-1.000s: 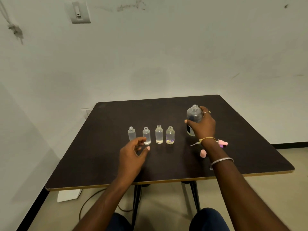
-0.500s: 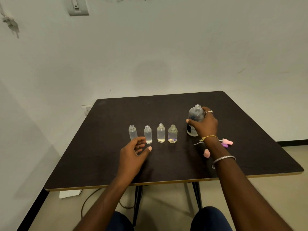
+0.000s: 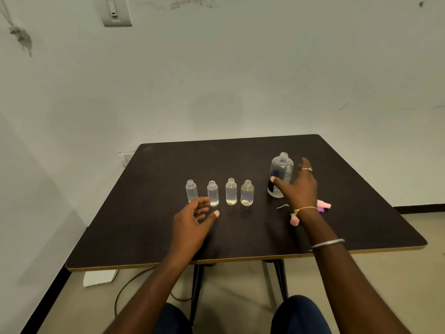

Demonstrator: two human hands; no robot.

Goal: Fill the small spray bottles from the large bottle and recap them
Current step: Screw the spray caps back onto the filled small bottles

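OK, right hand [image 3: 298, 189] first: spread wide, fingers straight, gripping nothing. The thumb tip crosses the lower front of the large bottle [image 3: 282, 168]; I can't tell if it touches. The other fingers stand to the bottle's right with a visible gap. The large bottle is upright on the table [image 3: 149, 237], right side, uncapped, clear with a dark label.

Left hand [image 3: 192, 220]: loosely curled, thumb out, holding nothing. From my view its knuckles cover the base of the leftmost small bottle [image 3: 191, 189] and sit just beside the second small bottle [image 3: 212, 192].

The row runs on rightward with the third small bottle [image 3: 231, 191] and the rightmost small bottle [image 3: 247, 192]. All four are upright, open-necked and apart from each other. The rightmost has purple and yellow bits at its bottom.

Clutter on the right: the wrist hides part of a pink spray cap [image 3: 325, 205] lying behind it. A second pink cap [image 3: 294, 221] lies just left of the wrist. A thin clear tube [image 3: 282, 206] lies on the table between the large bottle and that cap. There is a silver bangle [image 3: 327, 242] on the right forearm.

Further out I see a wall switch [image 3: 116, 12] and a cable [image 3: 125, 288] on the floor under the table.
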